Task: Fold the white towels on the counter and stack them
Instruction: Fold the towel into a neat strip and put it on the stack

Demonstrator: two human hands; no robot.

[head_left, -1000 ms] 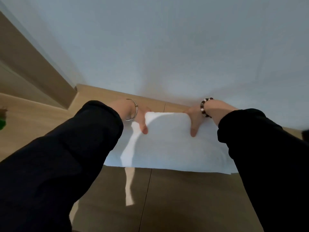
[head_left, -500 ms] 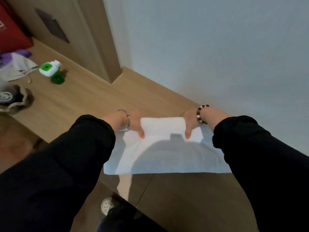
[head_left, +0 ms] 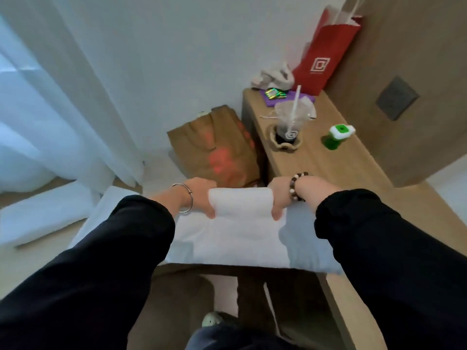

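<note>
A folded white towel [head_left: 240,231] is held by its far edge between both hands. My left hand [head_left: 199,195], with a metal bangle on the wrist, grips the far left corner with the thumb on top. My right hand [head_left: 280,195], with a bead bracelet on the wrist, grips the far right corner the same way. The towel's far edge is curled up between the hands. Its right part lies over the wooden counter [head_left: 341,168]; its left part reaches past the counter's edge. My dark sleeves hide both sides of the towel.
On the counter behind the towel stand a plastic cup with a straw [head_left: 290,120], a green and white bottle [head_left: 338,135] and a red paper bag [head_left: 323,54]. A brown paper bag [head_left: 217,147] sits on the floor. White folded cloths [head_left: 43,218] lie at the left.
The view has swung left from the bare wall to the counter's cluttered end. Both hands keep their grip on the towel's far edge, which now sits nearer the counter's edge.
</note>
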